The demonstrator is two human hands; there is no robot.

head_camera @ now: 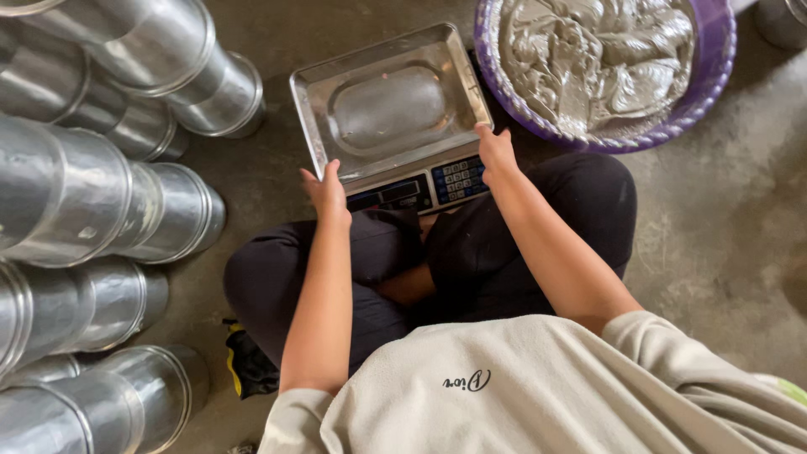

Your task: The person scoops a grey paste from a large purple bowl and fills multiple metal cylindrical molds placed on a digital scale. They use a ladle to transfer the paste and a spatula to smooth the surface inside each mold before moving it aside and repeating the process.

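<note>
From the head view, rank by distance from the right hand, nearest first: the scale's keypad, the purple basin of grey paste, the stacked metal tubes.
Measured from the right hand:
1. Scale's keypad: just beside and below the hand, on the front panel.
2. Purple basin of grey paste: up and to the right, on the floor.
3. Stacked metal tubes: far across on the left side.

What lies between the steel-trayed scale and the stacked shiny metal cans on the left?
In the head view, only bare concrete floor separates the steel-trayed digital scale from the stacked shiny metal cans.
</note>
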